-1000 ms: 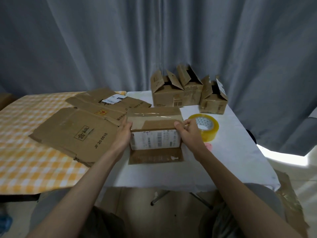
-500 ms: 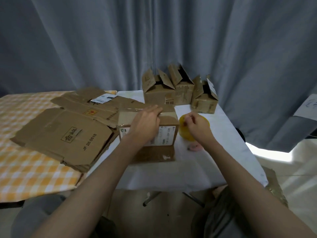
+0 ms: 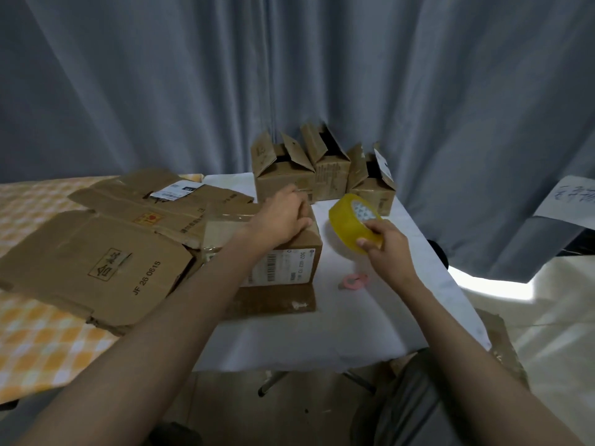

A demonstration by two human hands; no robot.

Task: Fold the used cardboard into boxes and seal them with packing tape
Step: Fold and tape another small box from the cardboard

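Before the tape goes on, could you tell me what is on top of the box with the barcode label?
The left hand rests on the box, pressing its top flaps; the seam beneath it is covered.

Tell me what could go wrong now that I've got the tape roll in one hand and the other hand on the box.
1. Only the left hand presses the box flaps down; easing off may let them spring open before taping.
2. The right hand holds the tape roll alone, so finding and peeling the tape end one-handed could be awkward.
3. The box sits against the flattened cardboard, which may snag tape pulled across.
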